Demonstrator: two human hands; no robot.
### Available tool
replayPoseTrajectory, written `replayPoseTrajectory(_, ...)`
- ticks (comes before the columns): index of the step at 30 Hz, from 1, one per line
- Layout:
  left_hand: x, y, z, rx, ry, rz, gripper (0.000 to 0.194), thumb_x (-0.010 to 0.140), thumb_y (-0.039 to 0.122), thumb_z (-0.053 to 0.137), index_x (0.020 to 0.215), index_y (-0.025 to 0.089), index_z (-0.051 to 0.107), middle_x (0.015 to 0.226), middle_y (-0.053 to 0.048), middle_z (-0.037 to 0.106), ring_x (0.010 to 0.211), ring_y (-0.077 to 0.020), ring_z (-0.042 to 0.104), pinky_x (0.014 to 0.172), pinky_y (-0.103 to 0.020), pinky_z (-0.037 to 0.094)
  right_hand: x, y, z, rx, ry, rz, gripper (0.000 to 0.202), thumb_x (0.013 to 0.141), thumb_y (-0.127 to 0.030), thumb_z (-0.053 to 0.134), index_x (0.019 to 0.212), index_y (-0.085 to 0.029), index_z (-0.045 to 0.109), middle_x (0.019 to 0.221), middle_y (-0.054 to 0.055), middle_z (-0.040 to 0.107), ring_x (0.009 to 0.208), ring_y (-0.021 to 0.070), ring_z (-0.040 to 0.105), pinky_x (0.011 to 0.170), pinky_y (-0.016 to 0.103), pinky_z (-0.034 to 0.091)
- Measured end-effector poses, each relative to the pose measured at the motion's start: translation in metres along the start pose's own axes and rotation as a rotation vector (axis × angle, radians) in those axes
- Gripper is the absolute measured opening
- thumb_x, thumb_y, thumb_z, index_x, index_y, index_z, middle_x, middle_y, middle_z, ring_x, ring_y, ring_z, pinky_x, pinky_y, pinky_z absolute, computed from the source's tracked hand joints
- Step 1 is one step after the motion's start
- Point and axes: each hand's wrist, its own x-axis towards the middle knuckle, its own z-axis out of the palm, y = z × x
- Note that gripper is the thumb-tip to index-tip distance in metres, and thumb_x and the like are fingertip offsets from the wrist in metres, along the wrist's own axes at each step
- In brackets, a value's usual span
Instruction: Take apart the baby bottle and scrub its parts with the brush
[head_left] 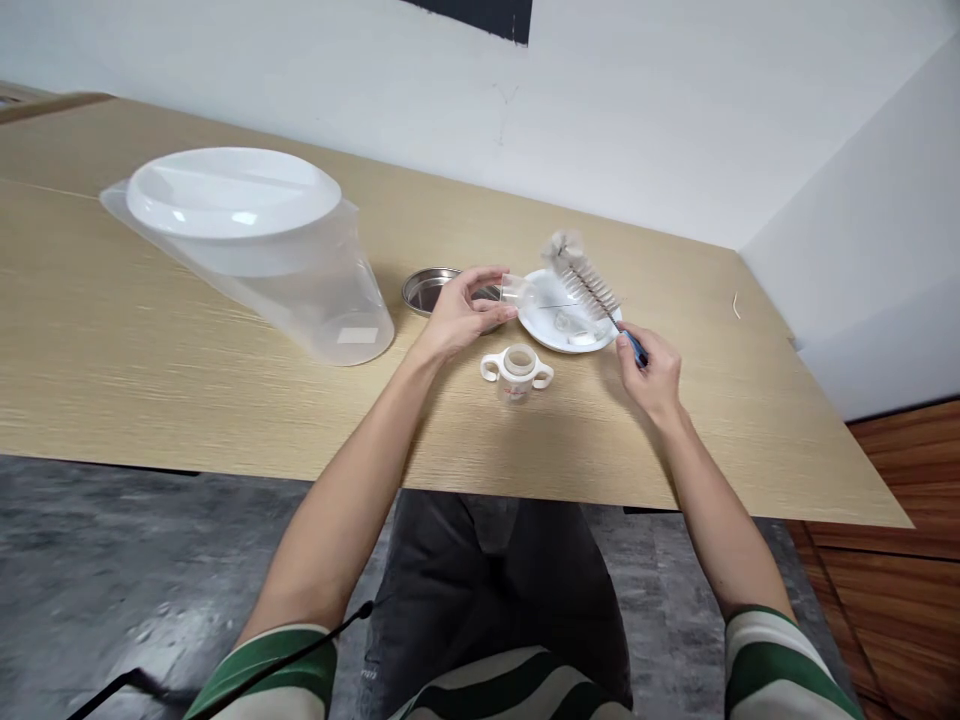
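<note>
My left hand (476,312) pinches a clear plastic cap (516,291) between thumb and fingers, its open side turned toward the plate. In my right hand (651,372) is a bottle brush (589,285), gripped by its blue handle, the bristles pointing up and left over the plate. The brush head is slightly blurred and apart from the cap. Below my left hand a small baby bottle (517,374) with two white handles stands upright, its top uncovered. On the white plate (536,325) lie some small clear pieces that I cannot make out fully.
A round metal tray (414,290) lies behind my left hand, partly hidden by it. To the left stands a large translucent pitcher (300,290) with a white lid. A small pale bent piece (736,305) lies at the right. The white wall borders the table's back.
</note>
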Motion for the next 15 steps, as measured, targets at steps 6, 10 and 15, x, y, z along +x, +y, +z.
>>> replayPoseTrajectory(6,-0.004,0.009,0.003,-0.121,0.003,-0.032,0.069,0.068,0.026,0.090,0.129,0.024,0.060,0.123,-0.010,0.070,0.101,-0.0229,0.074,0.098,-0.040,0.059,0.000,-0.008,-0.003,0.007,-0.001,-0.044,0.031,0.100,-0.041,0.052,0.113,-0.021,0.072,0.094,0.009,0.078,0.077,0.0210,0.071,0.072,0.037,0.057)
replayPoseTrajectory(10,-0.004,0.011,0.004,-0.113,0.035,-0.049,0.062,0.073,0.035,0.088,0.127,0.024,0.062,0.121,-0.010,0.070,0.098,-0.0228,0.074,0.093,-0.037,0.061,-0.001,-0.011,-0.003,-0.002,0.005,-0.058,0.031,0.100,-0.040,0.052,0.114,-0.021,0.072,0.095,0.010,0.078,0.080,0.0219,0.071,0.073,0.038,0.057)
replayPoseTrajectory(15,-0.003,0.007,0.006,-0.042,0.018,0.022,0.064,0.064,0.024,0.092,0.122,0.018,0.066,0.129,-0.013,0.066,0.107,-0.0253,0.072,0.102,-0.040,0.056,-0.001,-0.012,-0.005,0.015,0.051,-0.072,0.030,0.100,-0.038,0.052,0.115,-0.021,0.072,0.092,0.009,0.077,0.078,0.0213,0.070,0.072,0.038,0.056)
